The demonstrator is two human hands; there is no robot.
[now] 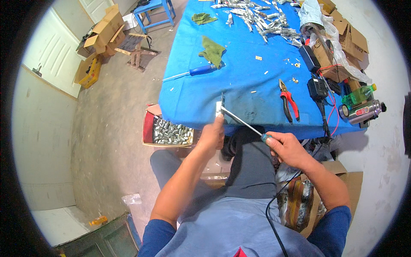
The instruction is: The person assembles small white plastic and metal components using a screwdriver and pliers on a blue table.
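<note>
At the near edge of the blue-covered table, my left hand (212, 136) is closed on a small silvery metal piece (218, 108), which stands up past the thumb. My right hand (286, 148) wraps round the blue-green handle of a screwdriver (242, 122). Its shaft slants up to the left, and the tip meets the metal piece just above my left thumb. Whether the tip is pushed into the piece or only touches it, I cannot tell. The left fingers are partly hidden behind the hand.
On the blue cloth (252, 81) lie a second screwdriver (188, 72), red-handled pliers (289, 100), green rags (211, 52) and a heap of metal pieces (263, 19). A box of small metal parts (171, 132) stands below left. A flask (363, 113) and green bottle (358, 95) lie right.
</note>
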